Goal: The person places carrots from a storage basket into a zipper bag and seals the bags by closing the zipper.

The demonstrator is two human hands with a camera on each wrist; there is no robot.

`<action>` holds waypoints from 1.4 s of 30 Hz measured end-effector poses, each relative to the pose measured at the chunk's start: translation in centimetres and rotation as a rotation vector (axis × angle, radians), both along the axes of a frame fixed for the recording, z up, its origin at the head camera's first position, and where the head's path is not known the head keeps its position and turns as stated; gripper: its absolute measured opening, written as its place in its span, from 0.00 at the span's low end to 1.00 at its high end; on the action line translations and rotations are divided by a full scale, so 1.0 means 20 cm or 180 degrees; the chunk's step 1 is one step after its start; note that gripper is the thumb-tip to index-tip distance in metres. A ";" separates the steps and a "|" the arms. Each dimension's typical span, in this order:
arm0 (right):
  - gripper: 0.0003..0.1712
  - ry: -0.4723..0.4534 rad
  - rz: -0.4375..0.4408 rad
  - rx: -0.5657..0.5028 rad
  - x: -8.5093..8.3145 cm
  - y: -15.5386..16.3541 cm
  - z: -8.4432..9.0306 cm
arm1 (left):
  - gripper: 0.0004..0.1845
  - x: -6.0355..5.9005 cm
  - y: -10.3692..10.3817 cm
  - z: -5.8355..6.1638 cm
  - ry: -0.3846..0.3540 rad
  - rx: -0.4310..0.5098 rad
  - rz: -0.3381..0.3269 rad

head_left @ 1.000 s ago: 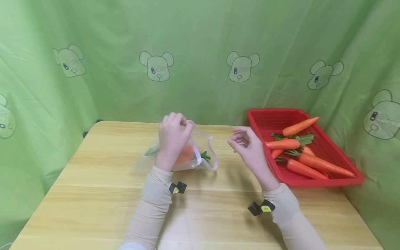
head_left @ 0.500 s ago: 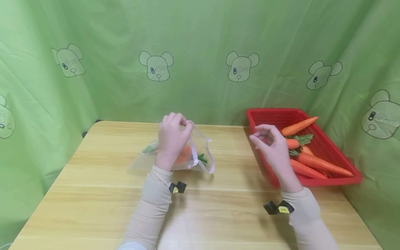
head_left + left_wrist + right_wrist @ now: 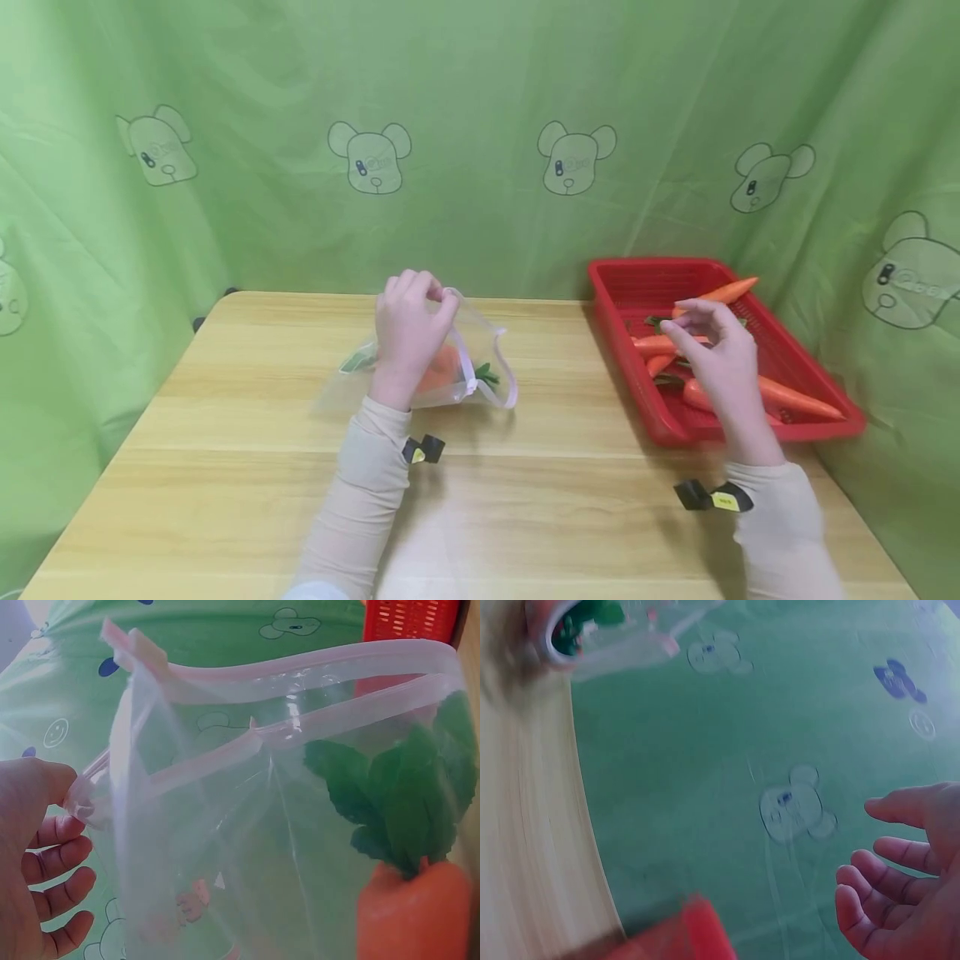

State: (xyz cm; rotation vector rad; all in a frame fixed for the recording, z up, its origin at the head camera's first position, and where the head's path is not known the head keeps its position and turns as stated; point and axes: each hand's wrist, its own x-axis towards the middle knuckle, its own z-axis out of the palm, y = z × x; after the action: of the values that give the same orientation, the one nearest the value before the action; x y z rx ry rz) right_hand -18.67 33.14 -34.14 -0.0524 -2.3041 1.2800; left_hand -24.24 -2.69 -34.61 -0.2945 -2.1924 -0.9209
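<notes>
A clear zip bag (image 3: 225, 847) with a pale pink zip edge lies on the table, its mouth spread towards the right. My left hand (image 3: 410, 333) pinches the upper corner of that mouth between thumb and index finger and holds it raised. Inside the bag rests an orange carrot (image 3: 412, 915) with green leaves by the opening. My right hand (image 3: 716, 358) is over the red basket (image 3: 678, 435), its fingers loosely bent with nothing between them. Several carrots (image 3: 802, 398) lie in the basket, some partly hidden behind the right hand.
The basket stands at the back right of the wooden table (image 3: 540, 500). Behind and on both sides hangs a green curtain (image 3: 480, 225) printed with bear heads, close to the table's back edge.
My right hand has moved rightward from beside the basket to above it. The left hand keeps its pinch on the bag's edge, and the bag has barely moved.
</notes>
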 end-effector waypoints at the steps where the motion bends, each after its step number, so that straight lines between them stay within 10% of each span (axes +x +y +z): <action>1: 0.17 -0.0011 -0.0047 0.0011 0.00 0.02 0.00 | 0.06 0.00 0.00 0.00 0.0007 0.0001 -0.0001; 16: 0.14 -0.0341 -0.0438 0.0068 0.06 0.38 -0.07 | 0.07 0.00 -0.01 -0.01 -0.0005 -0.0014 0.0025; 25: 0.31 -0.0762 -0.0947 0.0875 0.04 0.56 -0.14 | 0.07 0.00 -0.01 -0.01 0.0006 -0.0020 0.0017; 42: 0.31 -0.1245 -0.0811 0.1640 0.05 0.75 -0.24 | 0.07 0.00 -0.01 0.00 0.0022 -0.0035 0.0017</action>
State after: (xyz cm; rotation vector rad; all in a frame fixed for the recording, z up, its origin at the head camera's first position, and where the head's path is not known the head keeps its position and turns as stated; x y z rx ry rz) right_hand -17.59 48.12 -38.86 -0.4363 -2.7788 0.5600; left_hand -24.26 -2.92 -34.63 -0.2967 -2.1916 -0.9038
